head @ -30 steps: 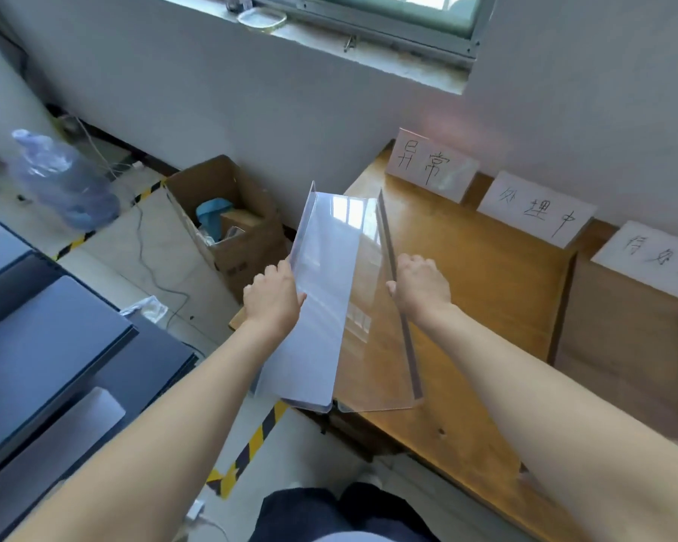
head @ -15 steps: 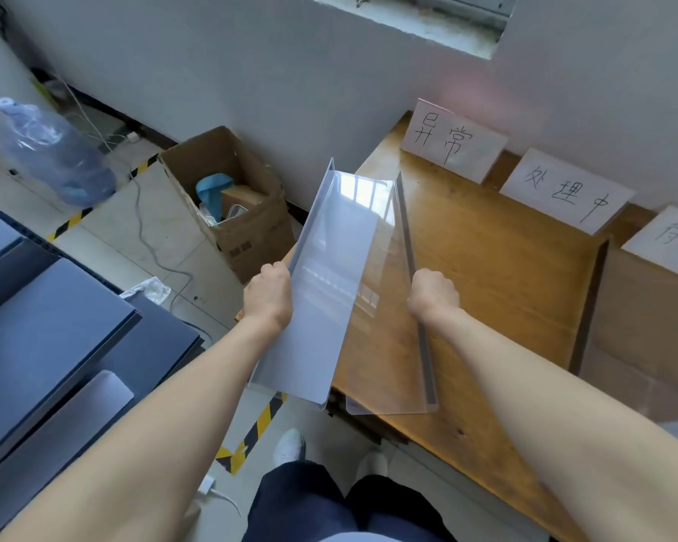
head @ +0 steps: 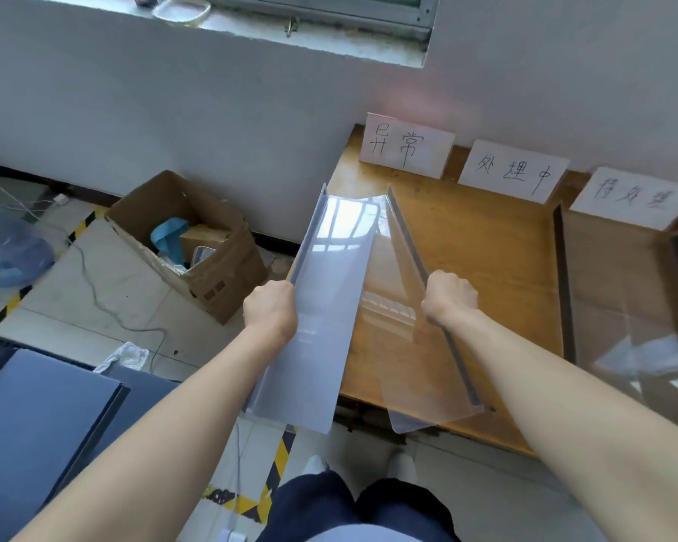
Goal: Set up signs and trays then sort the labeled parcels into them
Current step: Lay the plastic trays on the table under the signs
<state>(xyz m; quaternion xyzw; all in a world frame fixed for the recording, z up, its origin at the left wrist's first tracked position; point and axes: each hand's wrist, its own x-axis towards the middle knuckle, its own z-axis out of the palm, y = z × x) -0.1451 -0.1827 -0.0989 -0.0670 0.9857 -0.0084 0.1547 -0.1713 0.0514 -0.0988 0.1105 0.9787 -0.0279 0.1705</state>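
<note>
Two clear plastic trays are held over the left end of the wooden table [head: 486,244]. My left hand [head: 271,311] grips the left rim of the left tray [head: 329,307], which hangs partly past the table edge. My right hand [head: 449,295] grips the right rim of the right tray [head: 400,346]. The trays touch at their far ends and spread apart toward me. Three white handwritten signs [head: 406,146] [head: 513,172] [head: 631,195] lean against the wall at the back of the table. No parcels are in sight.
Another clear tray [head: 623,307] lies on the table at the right. An open cardboard box [head: 196,244] with clutter stands on the floor left of the table. A water jug [head: 4,244], cables and dark blue panels [head: 36,424] lie farther left.
The two trays, nested a second ago, have come apart at the near end as my hands moved away from each other. The view has shifted back.
</note>
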